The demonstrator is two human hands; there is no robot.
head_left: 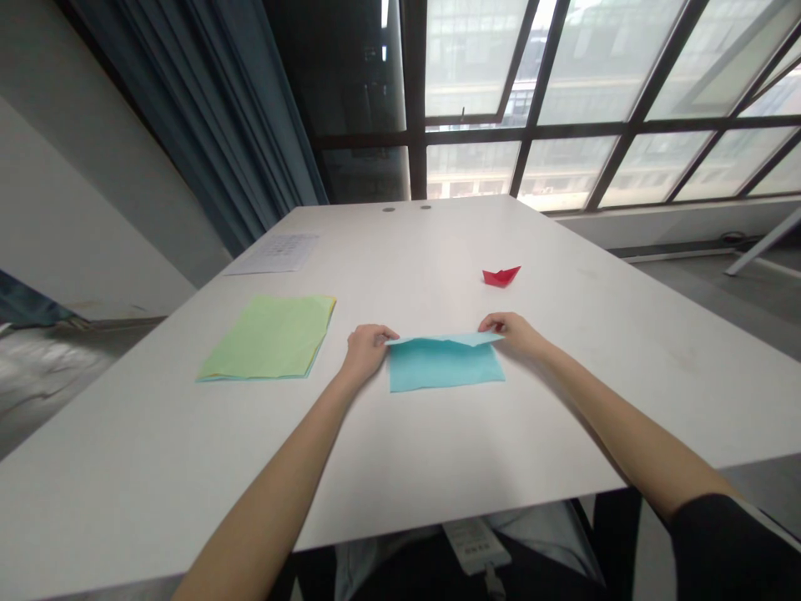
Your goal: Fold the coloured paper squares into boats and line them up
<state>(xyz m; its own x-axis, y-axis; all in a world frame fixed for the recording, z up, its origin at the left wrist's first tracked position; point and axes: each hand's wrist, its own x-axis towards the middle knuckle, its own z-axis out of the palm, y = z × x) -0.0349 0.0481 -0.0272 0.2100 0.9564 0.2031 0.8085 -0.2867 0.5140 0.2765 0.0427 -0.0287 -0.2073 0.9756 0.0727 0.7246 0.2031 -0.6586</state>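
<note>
A sheet of light blue paper [446, 367] lies before me on the white table, its far part raised and folded over toward me. My left hand [368, 346] pinches the upper left corner of that raised flap. At the upper right corner, my right hand [508, 327] has its fingers closed on the same paper. The near half of the sheet rests flat, a deeper blue in the shade under the flap. Beyond my right hand sits a small red paper boat [501, 277].
Left of my hands is a stack of coloured paper [269, 338], green on top with yellow and blue edges. A printed sheet [275, 254] lies farther back. The white table [413, 476] ends near my body, and windows [581, 92] stand beyond its far edge.
</note>
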